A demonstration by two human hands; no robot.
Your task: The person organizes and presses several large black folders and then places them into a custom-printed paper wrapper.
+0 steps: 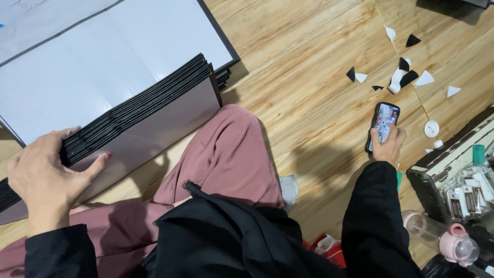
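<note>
1. Wooden plank floor (309, 103) fills most of the head view, and a seated person's pink trousers (226, 154) and black sleeves are seen along the lower edge.
2. The left hand (46, 177), in the lower left of the frame, is clamped on the edge of a stack of flat black boards (139, 110), with the thumb laid on the mauve face of the nearest board and the fingers curled over the top edges.
3. The stack is seen leaning against the raised knee, and a large white sheet with a black border (103, 56) is spread behind it in the upper left.
4. The right hand (388, 146), at centre right, is wrapped around the lower end of a phone (383, 125) in a black case; the phone lies on the floor with its lit screen facing up.
5. Small black and white paper scraps (404, 77) are scattered on the floor in the upper right, well apart from the phone.
6. A black-rimmed tray (453, 170) holding small items is seen at the right edge, with a clear bottle with a pink lid (455, 244) just below it.
</note>
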